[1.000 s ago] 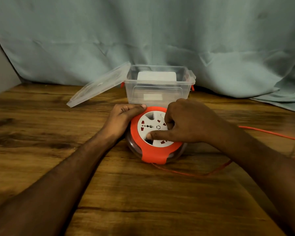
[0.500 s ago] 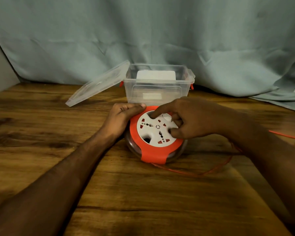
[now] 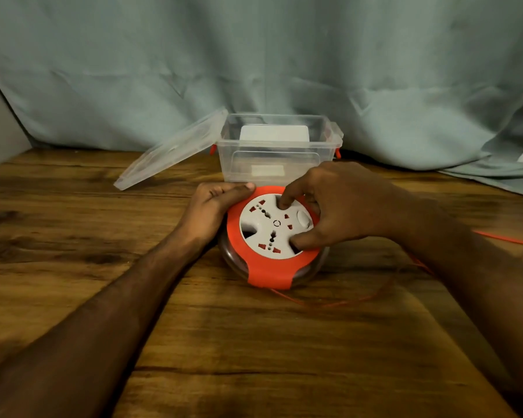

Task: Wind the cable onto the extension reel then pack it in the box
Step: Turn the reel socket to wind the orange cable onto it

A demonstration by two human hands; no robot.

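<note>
The extension reel (image 3: pixel 274 236) lies flat on the bench (image 3: pixel 254 342), socket face up, directly under both hands. The left hand (image 3: pixel 216 203) cups the reel's orange rim from its own side, fingers curled against the edge and the thumb laid along the top, apparently to keep the housing from spinning or sliding. The right hand (image 3: pixel 338 206) arches over the white socket disc, its index fingertip planted in a recess on the far side and the thumb tip dug into a recess on the near side. That two-point pinch looks meant to crank the disc round and draw the line in.

The cable (image 3: pixel 329 303), thin and orange, leaves the reel on the side nearest the person, curves across the bench beneath the right forearm and runs off past the right wrist. So a good length seems yet to be wound; how much sits inside the smoky housing cannot be told.

Just beyond the fingertips stands the box (image 3: pixel 280 152), clear plastic and open, with its lid (image 3: pixel 169 152) leaning off to the left hand's far side. It stands ready for the reel to be lifted straight forward into it.
</note>
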